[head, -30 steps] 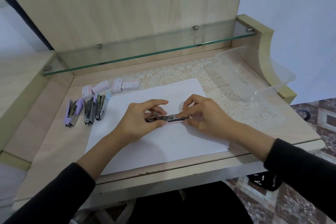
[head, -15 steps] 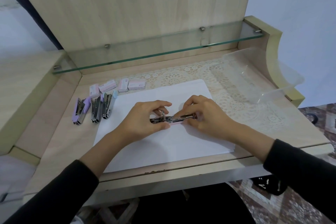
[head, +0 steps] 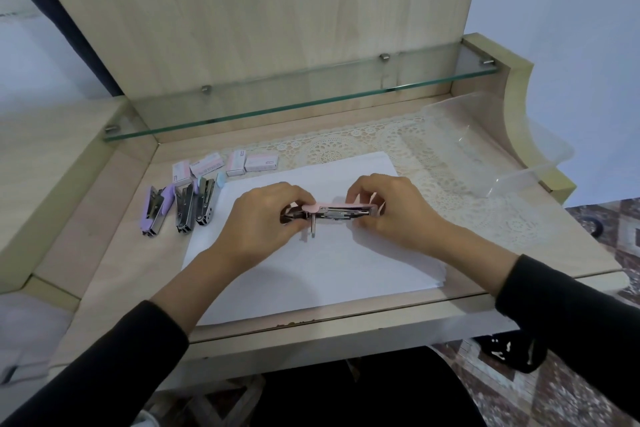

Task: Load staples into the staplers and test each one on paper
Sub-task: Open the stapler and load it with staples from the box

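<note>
**Pink stapler open in both hands, loading not finished**

The pink stapler (head: 337, 213) is held just above the middle of the paper (head: 311, 281), lying across it with its pink end toward the left. It is opened up, so the metal channel shows, and a thin metal piece hangs down from it toward the sheet. The left hand (head: 263, 222) grips the left end with curled fingers. The right hand (head: 391, 211) pinches the right end between thumb and fingers. The stapler is therefore between the 2 hands, and both touch it.

I judge that the task is in the loading part for this stapler. Whether staples already sit in the channel I cannot tell, as it is too small. No staple is visible in the paper, so the testing seems still to be done.

The 3 other staplers (head: 185, 206) lie side by side on the desk (head: 114, 253), left of the paper and well apart from the hands. They look open, but it is not clear whether they are loaded. Just behind them, 4 staple boxes (head: 225, 166) lie in a row. At the far right, a clear plastic tray (head: 502, 156) stands on a lace mat (head: 346, 146).
</note>
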A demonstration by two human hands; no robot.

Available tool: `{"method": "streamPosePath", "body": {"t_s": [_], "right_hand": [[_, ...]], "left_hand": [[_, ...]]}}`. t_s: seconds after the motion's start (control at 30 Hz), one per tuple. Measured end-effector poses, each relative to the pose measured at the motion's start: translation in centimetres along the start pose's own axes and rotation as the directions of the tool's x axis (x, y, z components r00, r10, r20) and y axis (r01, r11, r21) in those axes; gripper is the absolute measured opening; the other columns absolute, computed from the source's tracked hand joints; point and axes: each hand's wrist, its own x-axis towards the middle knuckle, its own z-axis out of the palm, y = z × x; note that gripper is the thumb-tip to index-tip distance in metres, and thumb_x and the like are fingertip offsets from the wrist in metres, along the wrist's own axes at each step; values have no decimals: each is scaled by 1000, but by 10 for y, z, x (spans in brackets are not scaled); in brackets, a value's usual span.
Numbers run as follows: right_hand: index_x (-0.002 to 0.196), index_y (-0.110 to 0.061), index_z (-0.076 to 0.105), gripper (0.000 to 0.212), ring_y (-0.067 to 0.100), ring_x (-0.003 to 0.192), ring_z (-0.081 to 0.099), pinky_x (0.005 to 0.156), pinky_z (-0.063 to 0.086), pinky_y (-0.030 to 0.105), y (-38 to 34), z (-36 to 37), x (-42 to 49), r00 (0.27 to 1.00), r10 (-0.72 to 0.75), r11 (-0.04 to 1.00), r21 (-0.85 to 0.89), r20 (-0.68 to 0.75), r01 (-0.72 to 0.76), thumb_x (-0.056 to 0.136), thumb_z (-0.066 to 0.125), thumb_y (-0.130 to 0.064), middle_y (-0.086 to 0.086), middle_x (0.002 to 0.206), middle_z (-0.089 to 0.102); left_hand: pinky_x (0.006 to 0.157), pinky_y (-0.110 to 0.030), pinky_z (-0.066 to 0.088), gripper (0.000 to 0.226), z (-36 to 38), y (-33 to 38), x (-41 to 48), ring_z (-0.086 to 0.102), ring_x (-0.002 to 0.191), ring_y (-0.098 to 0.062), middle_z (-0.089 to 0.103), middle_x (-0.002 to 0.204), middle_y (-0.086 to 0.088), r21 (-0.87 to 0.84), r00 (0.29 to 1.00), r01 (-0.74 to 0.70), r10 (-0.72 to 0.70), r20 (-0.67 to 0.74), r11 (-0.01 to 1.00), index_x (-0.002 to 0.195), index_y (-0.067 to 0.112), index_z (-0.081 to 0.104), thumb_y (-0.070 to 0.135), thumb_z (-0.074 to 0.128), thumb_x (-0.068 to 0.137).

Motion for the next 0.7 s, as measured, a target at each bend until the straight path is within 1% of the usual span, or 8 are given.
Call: {"method": "streamPosePath", "body": {"t_s": [0.03, 0.1, 0.17, 0.27, 0.37, 0.5, 0.63, 0.7], "right_hand": [[88, -18, 65, 22, 4, 63, 48, 64, 42, 23, 1, -1, 0, 1000, -4, 1000, 23, -11, 5, 70, 69, -5, -11, 72, 52], [91, -16, 69, 26, 2, 57, 51, 59, 39, 10, 3, -2, 0, 999, -22, 998, 65, -40, 24, 69, 71, -3, -9, 68, 56], [95, -14, 71, 28, -2, 60, 53, 59, 40, 7, 5, -2, -1, 995, -72, 995, 69, -71, 77, 70, 73, -2, -10, 68, 59], [94, -13, 73, 28, 7, 64, 53, 63, 46, 13, 10, -2, 0, 984, -142, 987, 63, -108, 150, 70, 74, 0, 0, 78, 66], [95, -11, 73, 27, 13, 64, 55, 66, 50, 16, 15, -4, 0, 956, -245, 967, 29, -164, 253, 71, 71, 1, 2, 79, 66], [96, -9, 72, 27, 9, 65, 57, 68, 44, 3, 17, -7, 2, 888, -397, 917, -62, -232, 394, 73, 64, 2, 8, 80, 68], [95, -10, 73, 27, 16, 64, 61, 59, 47, 22, 21, -9, 2, 830, -475, 880, -160, -291, 448, 75, 61, 3, 9, 82, 67], [92, -11, 74, 26, 12, 64, 57, 58, 46, 23, 23, -6, 1, 807, -504, 863, -204, -307, 462, 75, 61, 4, 11, 81, 66]], "left_hand": [[65, -20, 47, 25, 0, -1, 1, 56, 74, -7, 69, 83, 3, -16, 1000, -20, 20, 0, 1000, 91, 15, 70, 11, 74, 67], [70, -7, 43, 28, 0, -5, 1, 55, 77, -1, 69, 83, 2, -56, 999, -25, 26, 19, 998, 93, 11, 72, 6, 76, 66], [69, -1, 38, 29, 0, -7, 1, 53, 73, 6, 67, 81, 5, -107, 999, -6, 11, 52, 994, 94, 10, 73, 4, 76, 66], [64, -4, 38, 30, 0, -10, 0, 55, 69, 7, 65, 82, 10, -200, 997, 52, -38, 72, 978, 98, 11, 72, 3, 76, 69], [65, -8, 41, 33, -3, -13, 0, 58, 74, -1, 66, 87, 9, -229, 997, 45, -30, 68, 972, 103, 12, 70, 1, 73, 72], [72, -17, 49, 31, -11, -12, 3, 60, 80, -7, 68, 90, 2, -161, 991, -131, 129, -22, 978, 104, 7, 68, 7, 69, 73], [72, -14, 48, 27, -14, -9, 4, 59, 79, -8, 69, 88, -3, -98, 975, -207, 197, -101, 973, 100, 5, 70, 7, 69, 73], [72, -12, 47, 25, -14, -8, 2, 59, 79, -9, 70, 87, -7, -77, 967, -233, 222, -123, 969, 98, 5, 71, 7, 70, 73]]}}
